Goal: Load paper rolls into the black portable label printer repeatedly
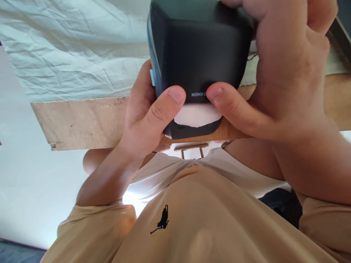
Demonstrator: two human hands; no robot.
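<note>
A black label printer point(205, 54) with light "NIIMBO…" lettering, its end covered by a thumb, is held up over the table's near edge. White label paper point(196, 114) sticks out of the slot at its near end. My left hand point(153, 106) grips the printer's left side, thumb on top beside the paper and fingers hidden underneath. On the right side my right hand point(282, 73) is closed round it, thumb by the lettering and fingers toward the far edge. A small light-blue tab point(153, 77) shows on the printer's left side.
A wrinkled pale cloth point(76, 47) covers the table behind the printer. The bare wooden table edge point(82, 124) runs across in front of my body. A dark object point(342, 33) is partly visible at the far right. Below the edge are my lap and a small wooden stool-like piece point(191, 147).
</note>
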